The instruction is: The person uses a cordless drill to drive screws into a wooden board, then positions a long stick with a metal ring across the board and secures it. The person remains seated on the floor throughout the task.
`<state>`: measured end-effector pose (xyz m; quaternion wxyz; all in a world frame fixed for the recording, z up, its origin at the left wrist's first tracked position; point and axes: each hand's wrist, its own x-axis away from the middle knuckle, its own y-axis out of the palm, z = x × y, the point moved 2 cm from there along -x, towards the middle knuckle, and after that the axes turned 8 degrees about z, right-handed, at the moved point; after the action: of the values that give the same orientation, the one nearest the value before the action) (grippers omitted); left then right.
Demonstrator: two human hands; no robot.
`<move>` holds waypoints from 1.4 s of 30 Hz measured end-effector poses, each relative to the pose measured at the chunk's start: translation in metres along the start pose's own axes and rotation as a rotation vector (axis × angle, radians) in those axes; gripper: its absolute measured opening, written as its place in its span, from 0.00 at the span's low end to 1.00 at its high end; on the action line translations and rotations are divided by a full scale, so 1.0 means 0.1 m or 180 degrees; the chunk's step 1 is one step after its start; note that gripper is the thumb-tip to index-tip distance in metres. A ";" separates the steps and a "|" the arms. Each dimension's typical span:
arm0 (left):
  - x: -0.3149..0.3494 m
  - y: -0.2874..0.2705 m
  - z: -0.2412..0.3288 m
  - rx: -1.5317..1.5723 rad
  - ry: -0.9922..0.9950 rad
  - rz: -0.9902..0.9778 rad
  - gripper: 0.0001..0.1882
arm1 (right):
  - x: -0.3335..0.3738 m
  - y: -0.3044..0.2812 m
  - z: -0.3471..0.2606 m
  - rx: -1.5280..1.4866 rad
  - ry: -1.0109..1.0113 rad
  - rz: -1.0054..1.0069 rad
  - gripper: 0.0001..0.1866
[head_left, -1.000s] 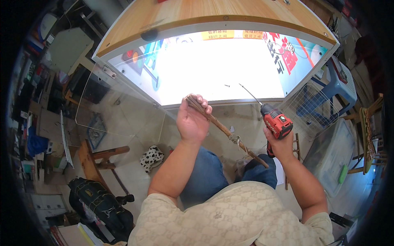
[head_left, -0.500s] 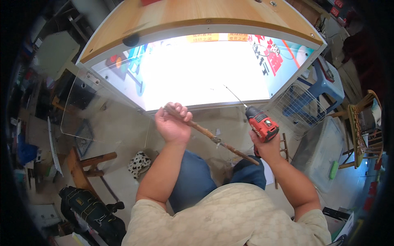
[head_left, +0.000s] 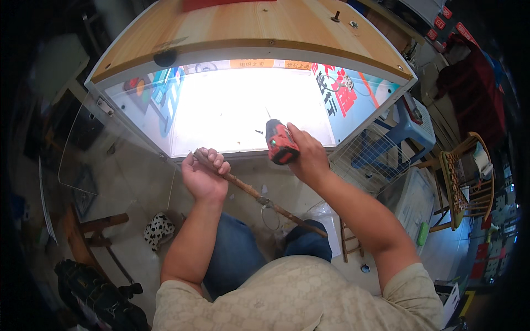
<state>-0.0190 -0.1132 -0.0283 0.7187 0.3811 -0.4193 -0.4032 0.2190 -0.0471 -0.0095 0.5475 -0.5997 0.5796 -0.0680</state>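
My left hand is wrapped round one end of a long brown wooden stick, which slants down to the right over my knees. A thin metal ring hangs from the stick's middle. My right hand grips a red and black cordless drill, its thin bit pointing forward into a brightly lit cabinet. The glare hides where the bit's tip ends. Two small dark bits lie on the white cabinet floor left of the drill.
A clear panel hangs at the cabinet's left. On the right are a blue stool, a wire basket, a plastic bin and a wooden chair. A black tool bag and wooden stool stand on the left.
My right hand has carried the drill forward and left, into the cabinet opening. The whole view has shifted, and my left hand still holds the stick.
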 end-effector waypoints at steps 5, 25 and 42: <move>-0.01 -0.04 0.05 0.0204 -0.0130 0.0078 0.15 | -0.32 0.38 0.10 0.0856 -0.0287 -0.0294 0.31; -0.29 -0.34 0.35 0.1023 -0.0463 0.0015 0.12 | -0.72 -0.21 0.11 0.0239 -0.0751 -0.1587 0.32; -0.64 -0.76 0.67 0.1032 0.0255 0.0911 0.08 | 1.61 -1.39 0.25 -0.3540 0.2512 0.0838 0.21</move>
<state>-0.1201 -0.0993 -0.0911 0.7139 0.4439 -0.4996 -0.2089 0.3748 -0.1944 -0.0061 -0.0891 -0.6463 0.7521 0.0931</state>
